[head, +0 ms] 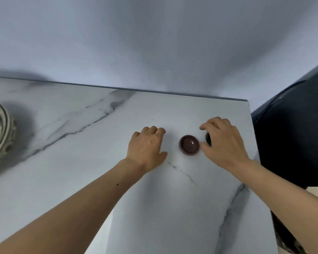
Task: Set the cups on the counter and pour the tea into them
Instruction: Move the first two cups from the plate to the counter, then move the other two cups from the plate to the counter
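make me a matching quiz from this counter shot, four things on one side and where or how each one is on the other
Things
1. brown cup
2. left hand
3. right hand
4. patterned bowl

Places or states
A. curled over a dark cup at the right of the counter
B. cut off by the left edge of the view
C. standing free between the two hands
D. knuckles up, left of the brown cup

Pairs: 1-C, 2-D, 3-A, 4-B

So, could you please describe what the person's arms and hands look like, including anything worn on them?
Both arms are bare up to the frame edge: no sleeves show. The left hand and right hand wear no gloves, and no rings, watch or bracelet are visible. A small dark spot marks the left forearm.
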